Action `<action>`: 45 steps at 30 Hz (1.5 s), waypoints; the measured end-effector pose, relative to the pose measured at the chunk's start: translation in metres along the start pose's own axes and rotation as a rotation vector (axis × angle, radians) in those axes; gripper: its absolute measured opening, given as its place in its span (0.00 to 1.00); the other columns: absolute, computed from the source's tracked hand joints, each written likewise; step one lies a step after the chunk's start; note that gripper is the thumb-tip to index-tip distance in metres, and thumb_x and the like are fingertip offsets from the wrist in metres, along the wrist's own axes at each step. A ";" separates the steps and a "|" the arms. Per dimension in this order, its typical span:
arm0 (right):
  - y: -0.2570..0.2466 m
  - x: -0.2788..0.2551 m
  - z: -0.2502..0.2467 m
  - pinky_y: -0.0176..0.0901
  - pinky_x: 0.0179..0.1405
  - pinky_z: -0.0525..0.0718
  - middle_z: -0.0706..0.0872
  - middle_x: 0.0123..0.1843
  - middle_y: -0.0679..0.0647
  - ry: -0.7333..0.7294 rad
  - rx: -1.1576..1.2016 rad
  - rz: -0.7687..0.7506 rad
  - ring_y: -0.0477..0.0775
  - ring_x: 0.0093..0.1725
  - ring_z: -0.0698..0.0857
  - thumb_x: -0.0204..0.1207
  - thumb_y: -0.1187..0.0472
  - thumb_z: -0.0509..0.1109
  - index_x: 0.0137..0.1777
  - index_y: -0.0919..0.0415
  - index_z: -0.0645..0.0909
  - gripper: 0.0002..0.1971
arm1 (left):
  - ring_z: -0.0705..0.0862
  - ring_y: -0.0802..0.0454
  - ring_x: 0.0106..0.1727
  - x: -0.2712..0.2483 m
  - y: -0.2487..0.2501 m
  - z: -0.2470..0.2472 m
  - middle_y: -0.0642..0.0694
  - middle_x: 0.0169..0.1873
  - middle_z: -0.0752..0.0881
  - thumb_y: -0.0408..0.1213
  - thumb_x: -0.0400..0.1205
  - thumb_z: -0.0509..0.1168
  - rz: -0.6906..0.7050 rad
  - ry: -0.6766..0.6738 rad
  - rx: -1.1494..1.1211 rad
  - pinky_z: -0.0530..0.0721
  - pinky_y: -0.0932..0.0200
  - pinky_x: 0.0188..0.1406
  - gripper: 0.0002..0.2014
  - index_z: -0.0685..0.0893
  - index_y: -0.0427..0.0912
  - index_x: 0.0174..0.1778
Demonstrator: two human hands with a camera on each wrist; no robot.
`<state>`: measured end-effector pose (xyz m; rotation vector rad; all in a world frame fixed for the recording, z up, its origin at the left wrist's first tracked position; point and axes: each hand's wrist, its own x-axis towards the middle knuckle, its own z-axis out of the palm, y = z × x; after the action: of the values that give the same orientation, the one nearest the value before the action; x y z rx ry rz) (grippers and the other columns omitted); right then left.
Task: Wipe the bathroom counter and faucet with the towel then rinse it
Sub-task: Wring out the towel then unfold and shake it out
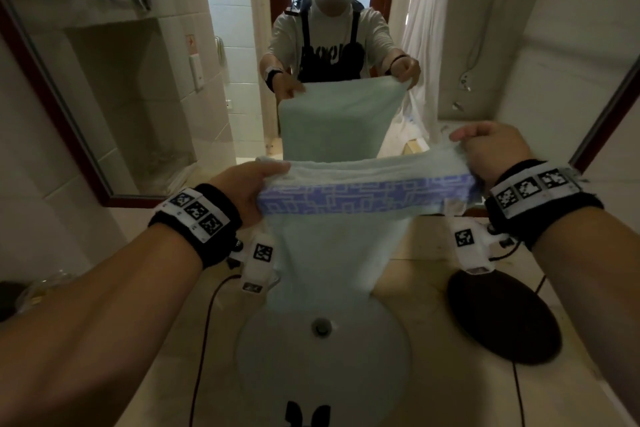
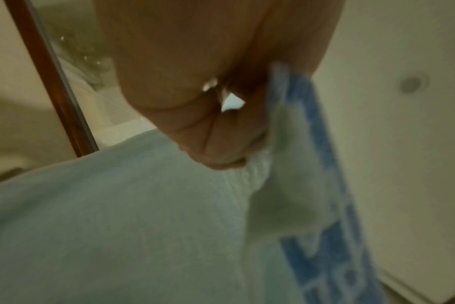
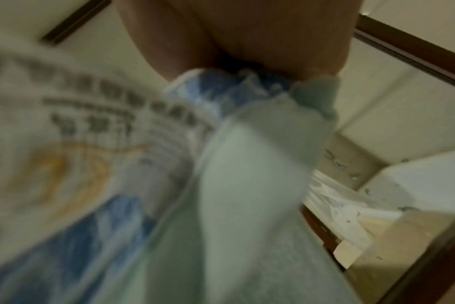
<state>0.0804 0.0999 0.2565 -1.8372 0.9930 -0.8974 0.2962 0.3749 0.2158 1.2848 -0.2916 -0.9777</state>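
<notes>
A pale green towel (image 1: 332,253) with a blue patterned band hangs stretched between both hands above the white sink basin (image 1: 277,357). My left hand (image 1: 254,184) pinches its left top corner. My right hand (image 1: 485,149) grips the right top corner. The left wrist view shows fingers (image 2: 221,144) curled over the towel (image 2: 117,226) edge. In the right wrist view the bunched towel (image 3: 247,185) comes out of the right hand (image 3: 247,51). The towel's lower part drapes down toward the basin and hides the faucet. The beige counter (image 1: 415,253) surrounds the basin.
A dark oval object (image 1: 502,315) lies on the counter right of the basin. A red-framed mirror (image 1: 346,45) on the wall ahead reflects a person holding the towel. Clear glassware (image 1: 45,288) stands at the far left. Thin cables (image 1: 204,340) run from my wrists across the counter.
</notes>
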 end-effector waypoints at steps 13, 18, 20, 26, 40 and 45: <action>-0.015 -0.042 -0.124 0.69 0.55 0.88 0.90 0.56 0.63 0.309 0.189 0.107 0.64 0.53 0.91 0.55 0.72 0.69 0.43 0.54 0.90 0.19 | 0.86 0.37 0.66 0.023 0.014 0.077 0.36 0.74 0.80 0.22 0.81 0.60 -0.005 -0.447 0.046 0.84 0.38 0.67 0.24 0.78 0.35 0.75; -0.019 -0.081 -0.169 0.52 0.48 0.88 0.88 0.46 0.53 0.340 0.107 0.137 0.55 0.44 0.89 0.59 0.67 0.71 0.43 0.51 0.88 0.14 | 0.81 0.27 0.71 0.061 0.013 0.099 0.37 0.85 0.63 0.22 0.68 0.75 0.050 -0.464 -0.006 0.73 0.22 0.72 0.54 0.58 0.52 0.88; -0.023 -0.096 -0.191 0.47 0.43 0.86 0.87 0.44 0.48 0.313 0.063 0.147 0.51 0.42 0.86 0.61 0.61 0.72 0.45 0.46 0.86 0.13 | 0.81 0.28 0.71 0.022 0.017 0.122 0.38 0.87 0.58 0.22 0.74 0.71 0.078 -0.442 -0.027 0.77 0.25 0.70 0.49 0.56 0.54 0.88; -0.032 -0.122 -0.236 0.61 0.46 0.89 0.87 0.44 0.55 0.435 0.141 0.099 0.60 0.48 0.89 0.53 0.61 0.72 0.42 0.58 0.89 0.15 | 0.83 0.35 0.67 -0.030 0.011 0.165 0.40 0.88 0.54 0.27 0.86 0.60 0.162 -0.549 -0.113 0.89 0.42 0.59 0.37 0.51 0.46 0.89; -0.023 -0.179 -0.318 0.52 0.38 0.92 0.78 0.40 0.59 0.178 0.377 0.248 0.57 0.35 0.91 0.72 0.67 0.59 0.55 0.62 0.73 0.11 | 0.79 0.33 0.65 -0.119 -0.028 0.226 0.38 0.69 0.75 0.32 0.81 0.65 0.375 -0.501 0.020 0.74 0.40 0.68 0.18 0.75 0.43 0.68; 0.000 -0.168 -0.315 0.68 0.60 0.85 0.81 0.52 0.65 0.160 0.336 0.322 0.69 0.52 0.91 0.59 0.67 0.67 0.54 0.60 0.73 0.21 | 0.89 0.41 0.59 -0.105 -0.051 0.230 0.42 0.84 0.64 0.29 0.85 0.62 0.290 -0.357 -0.115 0.87 0.40 0.63 0.35 0.58 0.47 0.88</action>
<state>-0.2619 0.1430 0.3470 -1.2982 1.1214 -0.9544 0.0562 0.3008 0.2754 0.9279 -0.6684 -0.9548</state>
